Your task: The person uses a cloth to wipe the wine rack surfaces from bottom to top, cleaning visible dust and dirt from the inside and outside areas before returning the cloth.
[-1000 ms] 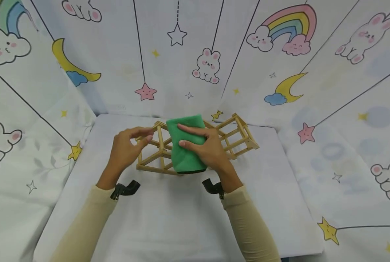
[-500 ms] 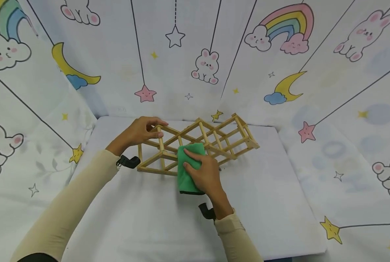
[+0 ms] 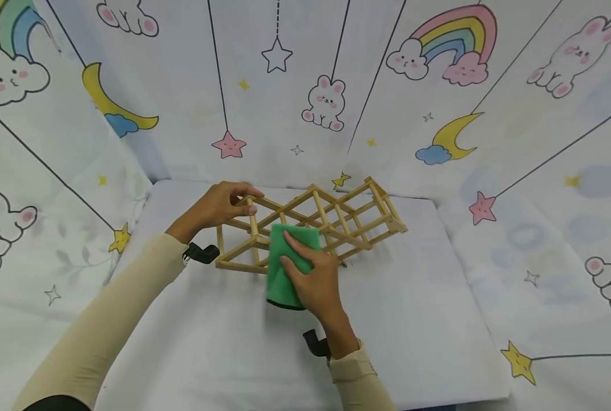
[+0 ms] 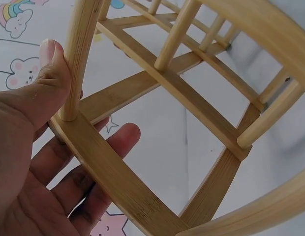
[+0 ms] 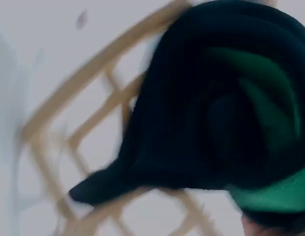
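Observation:
A wooden lattice rack (image 3: 320,208) of slats and round dowels lies across the table. At its left back corner my left hand (image 3: 215,205) grips the frame. In the left wrist view the thumb (image 4: 50,81) presses along a dowel (image 4: 79,59), and the fingers reach behind a slat (image 4: 118,177). My right hand (image 3: 322,282) holds a folded green cloth (image 3: 280,282) against the rack's front side, left of the middle. The right wrist view, blurred, looks into the cloth's dark, rolled end (image 5: 177,123), with rack bars behind it. The cloth hides part of the front bars.
The rack stands on a white-covered table (image 3: 223,354). Behind it and at both sides hang white sheets (image 3: 182,74) printed with rabbits, stars and rainbows. A black camera mount (image 3: 202,253) sits on the left wrist and another mount (image 3: 316,343) on the right.
My left hand has moved back and taken hold of the rack's left back corner. My right hand has brought the cloth down toward the front, then slightly left.

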### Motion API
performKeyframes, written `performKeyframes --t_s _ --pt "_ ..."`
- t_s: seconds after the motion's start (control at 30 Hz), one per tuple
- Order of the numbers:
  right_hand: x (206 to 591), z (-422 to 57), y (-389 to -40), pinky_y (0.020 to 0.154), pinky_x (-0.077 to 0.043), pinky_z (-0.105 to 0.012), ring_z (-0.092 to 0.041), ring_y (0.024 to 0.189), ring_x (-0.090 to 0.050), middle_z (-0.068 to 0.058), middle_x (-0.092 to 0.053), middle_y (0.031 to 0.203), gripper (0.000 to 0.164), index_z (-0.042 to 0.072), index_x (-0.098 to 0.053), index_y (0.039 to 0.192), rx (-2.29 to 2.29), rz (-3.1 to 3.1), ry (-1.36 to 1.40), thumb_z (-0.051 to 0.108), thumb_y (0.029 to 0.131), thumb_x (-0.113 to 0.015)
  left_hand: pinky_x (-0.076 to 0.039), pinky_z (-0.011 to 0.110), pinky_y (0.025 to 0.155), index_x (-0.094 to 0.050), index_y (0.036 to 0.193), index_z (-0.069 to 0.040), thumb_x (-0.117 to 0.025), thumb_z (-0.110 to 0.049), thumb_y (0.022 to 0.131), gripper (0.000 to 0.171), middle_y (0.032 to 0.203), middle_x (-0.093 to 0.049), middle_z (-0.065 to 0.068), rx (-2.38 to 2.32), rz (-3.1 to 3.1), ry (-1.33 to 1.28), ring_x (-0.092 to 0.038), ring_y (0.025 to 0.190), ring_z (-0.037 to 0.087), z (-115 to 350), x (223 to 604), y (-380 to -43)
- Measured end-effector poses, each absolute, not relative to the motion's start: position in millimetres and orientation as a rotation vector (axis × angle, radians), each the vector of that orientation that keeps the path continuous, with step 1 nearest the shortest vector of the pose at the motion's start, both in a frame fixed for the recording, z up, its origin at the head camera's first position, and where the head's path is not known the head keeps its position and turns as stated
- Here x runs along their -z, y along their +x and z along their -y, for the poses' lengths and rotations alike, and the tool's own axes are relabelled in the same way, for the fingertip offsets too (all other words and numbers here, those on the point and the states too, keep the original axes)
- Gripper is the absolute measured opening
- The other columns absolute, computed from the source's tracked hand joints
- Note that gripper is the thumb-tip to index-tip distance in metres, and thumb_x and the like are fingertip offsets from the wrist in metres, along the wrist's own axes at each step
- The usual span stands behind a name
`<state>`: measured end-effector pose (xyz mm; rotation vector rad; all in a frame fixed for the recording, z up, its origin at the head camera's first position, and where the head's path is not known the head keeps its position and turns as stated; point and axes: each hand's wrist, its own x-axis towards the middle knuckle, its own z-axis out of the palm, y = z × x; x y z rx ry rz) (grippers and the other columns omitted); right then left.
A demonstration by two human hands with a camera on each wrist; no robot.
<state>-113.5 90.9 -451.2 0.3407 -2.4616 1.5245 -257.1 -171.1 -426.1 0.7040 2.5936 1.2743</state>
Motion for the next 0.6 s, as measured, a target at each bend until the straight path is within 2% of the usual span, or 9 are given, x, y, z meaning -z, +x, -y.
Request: performKeyframes --t_s 0.07,0.13,0.23,0.3,0.37,0.47,0.53,0.6 --pt "448.1 -75.0 -111.0 0.079 -0.066 -0.033 -0.026 0.109 -0.077 -0.015 -0.071 0.139 0.046 0.026 -0.068 0.144 -1.584 2.353 0.482 0.02 0.099 -0.078 -0.057 0.047 0.091 -0.071 0.137 -0.015 -0.077 -0.024 0.1 0.039 0.145 -0.067 0.011 -1.29 -2.596 0.689 -0.072 0.103 0.028 171.9 425.2 -257.1" --pt "449.0 -59.6 -106.7 0.083 -0.065 -0.033 -0.027 0.112 -0.076 -0.017 -0.071 0.138 0.046 0.023 -0.067 0.146 -1.525 2.376 0.574 0.022 0.101 -0.076 -0.058 0.046 0.09 -0.071 0.137 -0.014 -0.077 -0.024 0.1 0.039 0.143 -0.067 0.013 -1.292 -2.596 0.691 -0.073 0.102 0.028 172.0 424.9 -256.8" --pt "458.0 -44.0 -97.3 0.076 -0.06 -0.022 -0.02 0.104 -0.076 -0.014 -0.075 0.132 0.045 0.027 -0.068 0.143 -1.268 2.626 0.627 0.026 0.1 -0.078 -0.057 0.039 0.081 -0.071 0.137 -0.013 -0.076 -0.024 0.101 0.039 0.137 -0.069 0.015 -1.299 -2.59 0.699 -0.07 0.093 0.025 170.3 424.8 -255.8" --pt "465.7 -39.4 -89.8 0.074 -0.055 -0.019 -0.017 0.103 -0.074 -0.011 -0.076 0.131 0.046 0.029 -0.069 0.142 -1.124 2.732 0.668 0.028 0.098 -0.08 -0.056 0.035 0.076 -0.071 0.137 -0.012 -0.076 -0.025 0.101 0.038 0.133 -0.071 0.016 -1.3 -2.583 0.708 -0.07 0.088 0.022 168.9 424.8 -254.9" --pt "471.0 -36.5 -85.0 0.076 -0.057 -0.021 -0.018 0.104 -0.074 -0.011 -0.076 0.131 0.047 0.027 -0.069 0.142 -1.113 2.68 0.689 0.025 0.097 -0.081 -0.055 0.035 0.073 -0.071 0.137 -0.012 -0.076 -0.024 0.101 0.038 0.131 -0.072 0.017 -1.302 -2.578 0.719 -0.068 0.084 0.022 168.0 423.9 -254.4" --pt "471.5 -31.3 -86.3 0.088 -0.064 -0.032 -0.025 0.113 -0.075 -0.014 -0.074 0.134 0.049 0.019 -0.067 0.145 -1.178 2.401 0.648 0.019 0.098 -0.079 -0.057 0.037 0.075 -0.071 0.136 -0.013 -0.075 -0.024 0.101 0.037 0.132 -0.072 0.014 -1.3 -2.585 0.725 -0.071 0.087 0.021 167.7 422.3 -254.3" --pt "469.5 -26.9 -90.6 0.089 -0.065 -0.036 -0.027 0.114 -0.075 -0.016 -0.073 0.133 0.049 0.017 -0.065 0.147 -1.172 2.298 0.608 0.018 0.1 -0.077 -0.058 0.038 0.077 -0.071 0.136 -0.013 -0.076 -0.025 0.101 0.037 0.133 -0.072 0.013 -1.296 -2.594 0.72 -0.072 0.089 0.023 168.4 421.1 -254.2" --pt "468.7 -22.7 -94.5 0.084 -0.065 -0.032 -0.024 0.108 -0.077 -0.015 -0.075 0.13 0.048 0.017 -0.064 0.148 -1.111 2.338 0.593 0.019 0.101 -0.076 -0.058 0.038 0.079 -0.072 0.136 -0.014 -0.076 -0.025 0.101 0.037 0.134 -0.072 0.012 -1.29 -2.6 0.714 -0.073 0.093 0.024 169.5 420.7 -254.0"
